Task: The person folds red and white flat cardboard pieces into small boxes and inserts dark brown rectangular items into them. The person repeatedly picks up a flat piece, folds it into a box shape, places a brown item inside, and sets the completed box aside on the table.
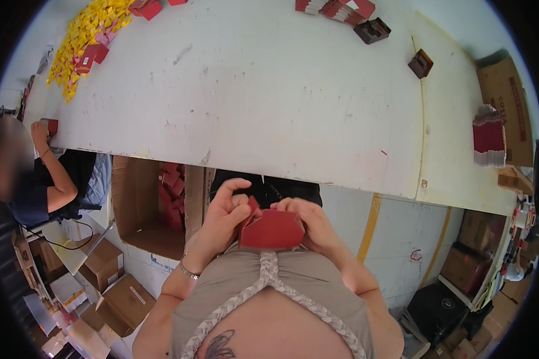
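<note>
A small red cardboard box (272, 229) is held close to my body, below the near edge of the table. My left hand (226, 209) grips its left side, with the thumb and a bent forefinger at a raised red flap. Around the right side and back of the box curl the fingers of my right hand (308, 216). The hands partly cover the box, and what is inside it cannot be seen.
Across the white table (251, 96) lie a heap of yellow packets (93, 30), stacked red cartons (341, 9) and brown trays (372, 30). An open cardboard box (141, 233) with red boxes stands left of me. A co-worker (42, 173) sits at far left.
</note>
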The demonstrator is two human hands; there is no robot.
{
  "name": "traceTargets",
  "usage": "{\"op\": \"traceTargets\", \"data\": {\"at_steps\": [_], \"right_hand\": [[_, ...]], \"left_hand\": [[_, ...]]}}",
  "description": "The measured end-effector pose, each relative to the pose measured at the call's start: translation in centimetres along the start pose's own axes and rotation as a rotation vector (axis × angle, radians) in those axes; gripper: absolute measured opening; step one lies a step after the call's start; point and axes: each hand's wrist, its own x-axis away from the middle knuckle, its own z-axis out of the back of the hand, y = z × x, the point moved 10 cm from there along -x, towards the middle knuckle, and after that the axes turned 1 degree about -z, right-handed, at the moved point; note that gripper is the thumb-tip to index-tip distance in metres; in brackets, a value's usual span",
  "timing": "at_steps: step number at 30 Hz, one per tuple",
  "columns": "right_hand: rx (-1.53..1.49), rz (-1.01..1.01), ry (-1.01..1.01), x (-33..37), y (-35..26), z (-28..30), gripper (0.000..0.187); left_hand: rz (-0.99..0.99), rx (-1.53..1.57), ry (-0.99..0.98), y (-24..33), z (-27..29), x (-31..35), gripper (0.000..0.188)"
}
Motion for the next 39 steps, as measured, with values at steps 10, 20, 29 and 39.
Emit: {"op": "traceTargets", "data": {"at_steps": [10,20,29,39], "right_hand": [[0.439,0.090,0.143,-0.9,0.5,1.4,0.037],[0.998,1.204,0.228,2.4,-13.8,-8.7,0.034],[0.665,0.844,0.126,0.3,-8.4,-7.3,0.020],[1.178,0.571,0.179,-0.4,-7.9,-5.4,0.036]], "left_hand": [[-0.149,-0.676,-0.115,0.1,-1.0,0.6,0.008],[-1.224,-1.205,-0.065,12.1,-9.9,2.2,0.037],[-1.161,-0.879,-0.120,15.9,-10.1,1.7,0.039],[-1.296,-0.875,-0.211,14.1,-10.9,3.9,0.041]]}}
